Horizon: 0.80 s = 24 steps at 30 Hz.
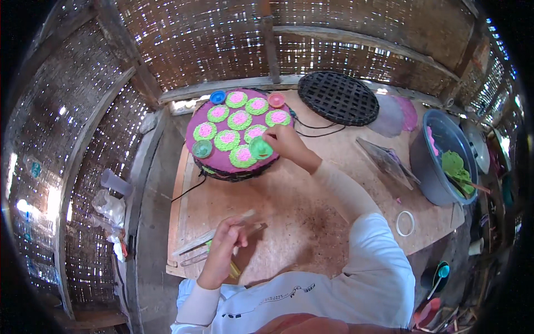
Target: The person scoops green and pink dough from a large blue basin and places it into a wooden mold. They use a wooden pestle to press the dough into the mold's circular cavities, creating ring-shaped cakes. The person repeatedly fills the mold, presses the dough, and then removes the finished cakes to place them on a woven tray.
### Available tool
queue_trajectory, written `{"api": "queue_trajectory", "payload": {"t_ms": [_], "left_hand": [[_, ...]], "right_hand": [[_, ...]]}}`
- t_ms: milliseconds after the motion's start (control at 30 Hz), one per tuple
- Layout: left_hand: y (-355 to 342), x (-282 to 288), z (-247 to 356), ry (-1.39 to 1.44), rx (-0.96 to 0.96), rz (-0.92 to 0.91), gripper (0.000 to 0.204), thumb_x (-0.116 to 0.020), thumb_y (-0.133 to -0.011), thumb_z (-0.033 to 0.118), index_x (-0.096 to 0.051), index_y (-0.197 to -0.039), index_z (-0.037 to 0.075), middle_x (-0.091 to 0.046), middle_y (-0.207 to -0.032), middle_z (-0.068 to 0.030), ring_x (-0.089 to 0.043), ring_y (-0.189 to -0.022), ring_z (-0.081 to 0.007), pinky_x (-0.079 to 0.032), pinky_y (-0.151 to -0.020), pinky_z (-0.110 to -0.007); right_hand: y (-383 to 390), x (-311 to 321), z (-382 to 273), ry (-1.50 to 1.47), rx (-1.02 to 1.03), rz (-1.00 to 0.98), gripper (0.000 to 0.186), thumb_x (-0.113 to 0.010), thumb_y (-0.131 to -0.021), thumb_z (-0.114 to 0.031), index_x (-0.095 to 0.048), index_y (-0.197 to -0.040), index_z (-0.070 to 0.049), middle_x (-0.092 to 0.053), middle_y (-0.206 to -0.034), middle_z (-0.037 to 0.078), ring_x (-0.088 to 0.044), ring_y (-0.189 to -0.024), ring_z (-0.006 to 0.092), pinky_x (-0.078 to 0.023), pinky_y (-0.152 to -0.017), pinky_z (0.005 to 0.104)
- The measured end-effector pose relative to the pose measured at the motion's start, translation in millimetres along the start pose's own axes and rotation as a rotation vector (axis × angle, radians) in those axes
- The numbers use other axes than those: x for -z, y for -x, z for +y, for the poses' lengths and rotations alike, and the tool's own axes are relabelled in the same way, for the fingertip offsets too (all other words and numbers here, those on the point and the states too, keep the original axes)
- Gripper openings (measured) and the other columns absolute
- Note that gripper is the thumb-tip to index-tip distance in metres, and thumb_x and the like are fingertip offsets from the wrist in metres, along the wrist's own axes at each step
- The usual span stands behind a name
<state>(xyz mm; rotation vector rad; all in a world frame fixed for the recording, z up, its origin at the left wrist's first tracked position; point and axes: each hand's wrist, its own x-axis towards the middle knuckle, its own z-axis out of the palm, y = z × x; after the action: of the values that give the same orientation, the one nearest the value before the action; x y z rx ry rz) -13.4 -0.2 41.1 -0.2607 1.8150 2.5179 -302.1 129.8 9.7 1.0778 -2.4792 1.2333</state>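
Note:
My right hand [286, 146] is closed on the edge of a small green plastic cup [260, 148], at the near right of a round tray. The tray has a magenta cover [222, 161] and a dark woven rim. Several round green pieces with pink centres [227, 140], made of thin strands, lie spread over it. Another green cup [202, 148] rests at its left, a blue one [217, 97] at the far left and a red one [275, 99] at the far right. My left hand [225, 242] is curled above some long, flat clear strips [194, 245]; its palm is hidden.
Behind the tray lies a black lattice-woven round [338, 98]. To the right are a flat framed piece [386, 161], a white ring [405, 223] and a large grey-blue tub [431, 167] holding green and pink material. Woven walls [206, 44] close in the wooden table [311, 222].

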Motion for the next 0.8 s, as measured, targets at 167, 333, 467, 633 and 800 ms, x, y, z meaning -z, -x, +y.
{"api": "queue_trajectory", "payload": {"t_ms": [167, 333, 467, 633, 800], "left_hand": [[19.4, 9.5, -7.4, -0.094, -0.103, 0.235, 0.026, -0.05, -0.087, 0.022, -0.047, -0.107, 0.006, -0.044, -0.076, 0.0002, -0.041, -0.069, -0.0077, -0.036, -0.064, -0.022], [57.8, 28.3, -9.2, -0.274, -0.15, 0.61, 0.026, -0.053, -0.085, 0.02, -0.05, -0.105, 0.004, -0.047, -0.072, 0.001, -0.044, -0.066, -0.0077, -0.036, -0.064, -0.021], [85.7, 34.5, -18.6, -0.31, -0.163, 0.8, 0.025, -0.053, -0.084, 0.018, -0.05, -0.104, 0.004, -0.047, -0.074, 0.0004, -0.044, -0.066, -0.0075, -0.036, -0.064, -0.021], [95.7, 6.9, -26.3, -0.291, -0.13, 0.894, 0.026, -0.056, -0.082, 0.015, -0.05, -0.104, 0.004, -0.047, -0.076, 0.0003, -0.044, -0.066, -0.0074, -0.036, -0.064, -0.02], [95.9, -14.0, -31.9, -0.27, -0.113, 0.892, 0.025, -0.057, -0.08, 0.015, -0.05, -0.102, 0.005, -0.047, -0.076, 0.0002, -0.044, -0.067, -0.0076, -0.037, -0.063, -0.02]], "right_hand": [[1.0, 3.5, 32.5, 0.024, -0.081, 0.05, 0.018, -0.059, -0.077, -0.019, -0.065, -0.081, -0.003, -0.061, -0.071, 0.017, -0.061, -0.065, 0.0272, -0.046, -0.06, 0.0369], [-28.2, 85.0, 150.0, 0.178, -0.414, 0.342, 0.022, -0.059, -0.077, -0.025, -0.065, -0.087, -0.006, -0.064, -0.082, 0.014, -0.061, -0.077, 0.0286, -0.047, -0.067, 0.0375], [-6.6, 143.9, 213.7, 0.825, -0.652, -0.015, 0.045, -0.059, -0.076, -0.043, -0.06, -0.102, -0.006, -0.049, -0.117, 0.015, -0.047, -0.108, 0.0329, -0.042, -0.086, 0.0455], [-4.7, 159.3, 244.7, 0.715, -0.715, -0.245, 0.073, -0.057, -0.072, -0.057, -0.046, -0.124, -0.006, -0.032, -0.133, 0.016, -0.029, -0.125, 0.0315, -0.024, -0.1, 0.0474], [-10.4, 166.0, 265.0, 0.556, -0.697, -0.219, 0.07, -0.069, -0.063, -0.054, -0.055, -0.109, -0.002, -0.039, -0.124, 0.015, -0.037, -0.118, 0.0317, -0.028, -0.099, 0.0434]]}}
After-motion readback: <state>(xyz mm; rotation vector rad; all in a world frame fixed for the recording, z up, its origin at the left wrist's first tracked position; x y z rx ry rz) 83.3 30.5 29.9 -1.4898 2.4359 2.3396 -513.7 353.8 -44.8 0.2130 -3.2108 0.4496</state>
